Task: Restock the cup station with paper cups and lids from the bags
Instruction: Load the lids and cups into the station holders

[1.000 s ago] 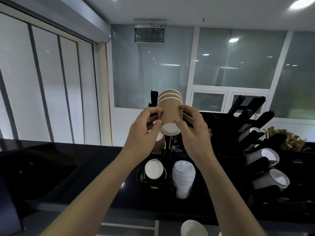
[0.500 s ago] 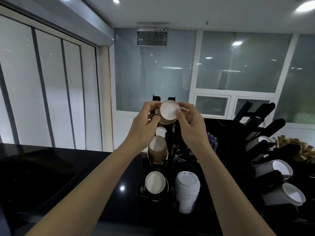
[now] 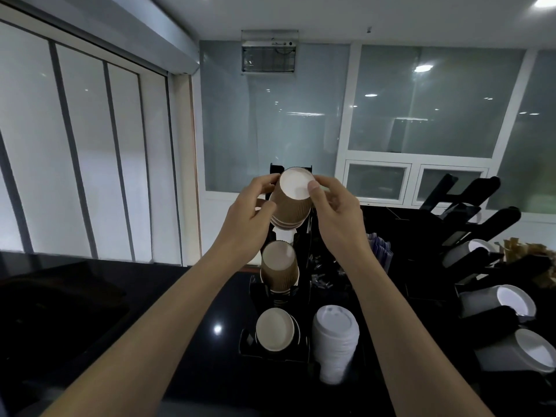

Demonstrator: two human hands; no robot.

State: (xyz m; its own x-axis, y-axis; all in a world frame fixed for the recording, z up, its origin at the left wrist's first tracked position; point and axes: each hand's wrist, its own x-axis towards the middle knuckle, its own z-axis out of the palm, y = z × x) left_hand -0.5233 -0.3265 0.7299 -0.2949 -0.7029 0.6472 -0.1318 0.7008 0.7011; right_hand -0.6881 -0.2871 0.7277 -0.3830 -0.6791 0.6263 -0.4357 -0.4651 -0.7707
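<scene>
the left hand and the right hand are close together, both clamped on a short stack of brown ribbed paper cups, held with the white bottom toward the camera. the left fingers curl around the 9 o'clock side of the stack, and the right thumb lies on the white bottom at its 3 o'clock edge. the stack is at the top slot of a black cup holder. at 6 o'clock from it, the holder has a second stack of brown cups, and lower a third stack. just beside this one, at 3 o'clock, a pile of white lids stands on the black counter. well apart at 3 o'clock, a second black rack holds grey cups.
</scene>
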